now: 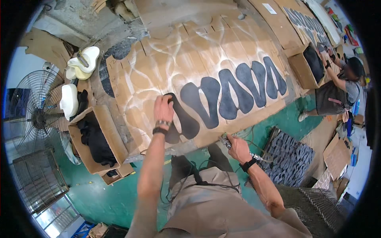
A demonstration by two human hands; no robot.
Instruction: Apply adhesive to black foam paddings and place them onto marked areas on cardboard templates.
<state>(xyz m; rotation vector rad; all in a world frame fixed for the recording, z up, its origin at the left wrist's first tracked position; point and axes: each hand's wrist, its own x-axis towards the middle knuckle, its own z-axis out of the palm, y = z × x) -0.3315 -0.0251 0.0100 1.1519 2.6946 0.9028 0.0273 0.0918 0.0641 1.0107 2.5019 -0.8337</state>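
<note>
My left hand (163,110) is at the upper end of a black insole-shaped piece (185,123), its fingers closed over the tip. The lower end of another dark piece (173,136) shows beside my left wrist. My right hand (239,149) grips a metal spray gun (226,142) by the near edge of the cardboard, with a hose trailing from it. To the right of my left hand, several more dark insoles (210,89) lie side by side on the cardboard sheet (154,63), which bears whitish outlines of similar shapes.
On the left stand a cardboard box (120,147) of black pieces, white moulded forms (69,101) and a large fan (39,118). A stack of patterned dark sheets (287,156) sits on the green floor (91,202) at right. Farther right, another person (341,89) works beside a box (302,71).
</note>
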